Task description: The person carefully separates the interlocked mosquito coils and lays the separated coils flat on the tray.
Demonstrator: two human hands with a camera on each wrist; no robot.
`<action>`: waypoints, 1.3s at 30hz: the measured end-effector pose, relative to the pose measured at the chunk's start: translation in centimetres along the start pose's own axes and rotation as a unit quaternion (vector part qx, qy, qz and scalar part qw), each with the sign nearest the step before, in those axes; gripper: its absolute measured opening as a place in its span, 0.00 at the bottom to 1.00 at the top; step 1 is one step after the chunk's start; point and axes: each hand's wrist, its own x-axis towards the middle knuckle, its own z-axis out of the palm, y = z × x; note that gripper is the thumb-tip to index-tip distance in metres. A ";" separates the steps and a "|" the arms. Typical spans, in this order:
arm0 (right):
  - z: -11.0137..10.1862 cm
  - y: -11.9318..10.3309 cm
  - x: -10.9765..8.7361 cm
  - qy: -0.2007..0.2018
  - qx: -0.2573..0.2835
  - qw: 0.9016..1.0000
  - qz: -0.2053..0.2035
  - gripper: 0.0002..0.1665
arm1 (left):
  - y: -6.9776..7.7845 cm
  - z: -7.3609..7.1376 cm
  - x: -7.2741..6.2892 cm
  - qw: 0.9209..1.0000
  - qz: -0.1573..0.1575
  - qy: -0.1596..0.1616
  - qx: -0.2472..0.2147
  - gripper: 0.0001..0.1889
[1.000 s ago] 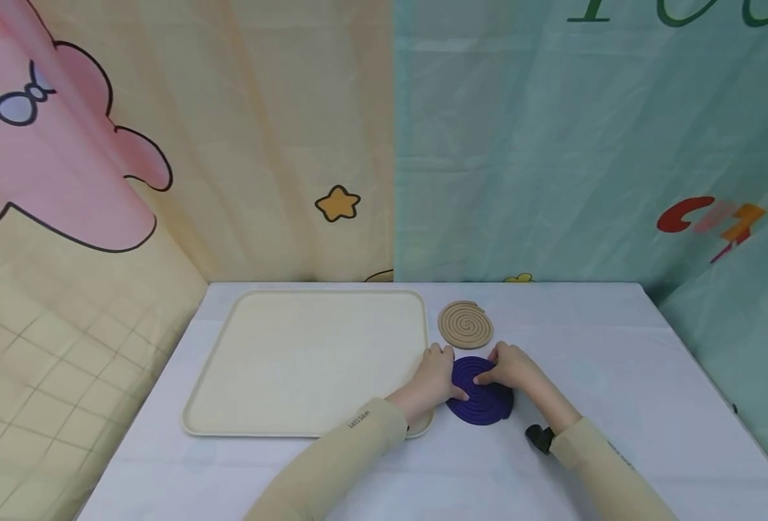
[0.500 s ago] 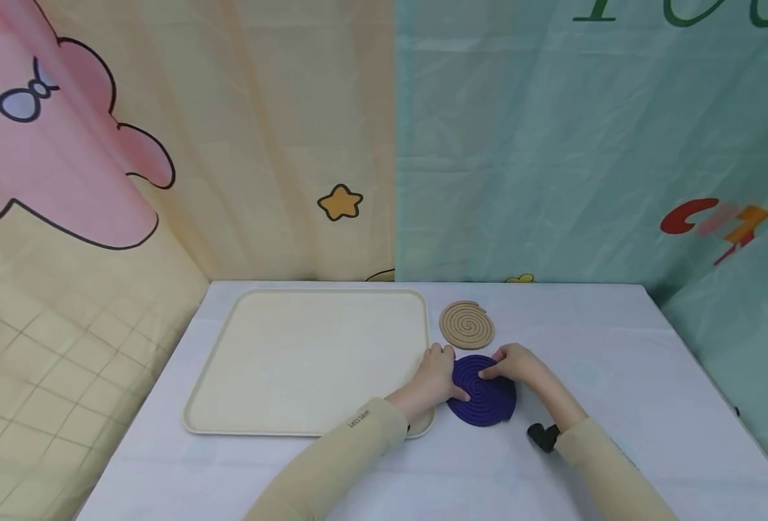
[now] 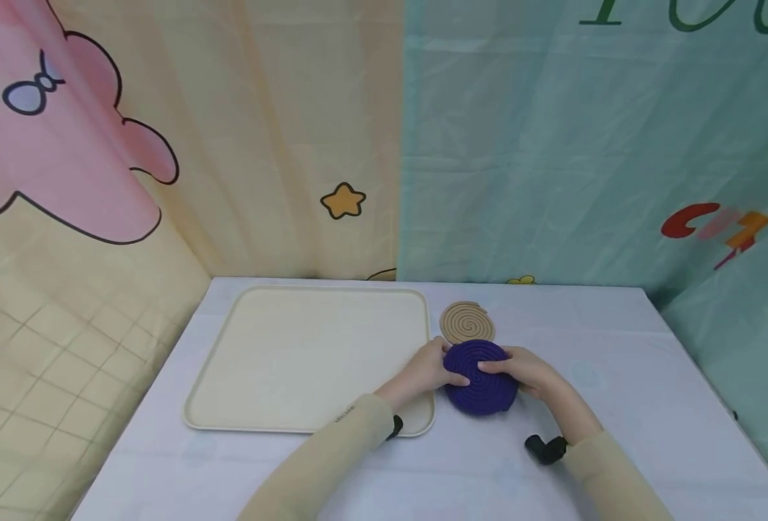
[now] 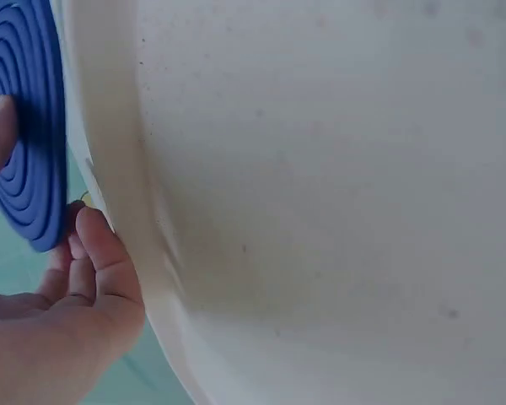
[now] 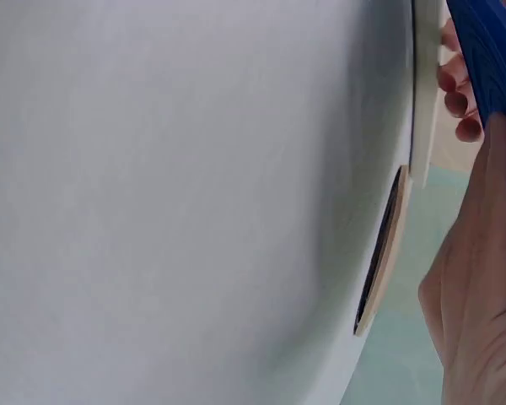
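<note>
The left hand [image 3: 424, 367] pinches a round purple-blue spiral-ridged mat [image 3: 484, 396] near its nine o'clock edge, the right hand [image 3: 535, 372] near two o'clock, together holding it above the white table [image 3: 468, 470]. A round tan spiral mat [image 3: 466, 320] lies toward twelve, a rectangular cream tray [image 3: 312, 354] toward nine.

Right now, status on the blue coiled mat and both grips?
Left grip and right grip pinching blue coiled mat, held above table. Tan coiled mat just beyond, tray at left; nothing visibly blocking.
</note>
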 end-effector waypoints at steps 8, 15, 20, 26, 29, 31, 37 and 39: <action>1.2 -0.7 -0.5 0.012 0.086 0.995 -0.038 0.46 | -0.6 -1.7 -1.0 0.995 -0.010 0.018 -0.095 0.24; 3.6 -2.0 -1.1 0.006 0.205 0.976 -0.070 0.42 | -0.9 -2.4 -2.3 0.981 0.019 0.066 -0.181 0.28; 5.8 -3.5 -1.4 0.007 0.250 0.963 -0.097 0.39 | -1.2 -2.8 -3.9 0.960 0.025 0.101 -0.259 0.31; 7.6 -4.4 -1.5 0.003 0.237 0.963 -0.129 0.35 | -1.3 -3.8 -5.6 0.929 0.013 0.185 -0.321 0.30; 8.5 -4.6 -1.6 -0.001 0.232 0.963 -0.134 0.36 | -1.5 -3.9 -6.1 0.908 0.004 0.228 -0.350 0.28; 9.1 -4.8 -1.6 -0.005 0.244 0.961 -0.133 0.36 | -1.5 -3.8 -6.3 0.897 -0.002 0.249 -0.365 0.28; 10.0 -5.2 -1.7 0.000 0.259 0.957 -0.131 0.36 | -1.8 -3.5 -7.0 0.879 -0.007 0.271 -0.392 0.32; 9.9 -5.5 -1.8 0.022 0.251 0.958 -0.134 0.32 | -1.9 -3.5 -7.2 0.880 -0.007 0.273 -0.389 0.30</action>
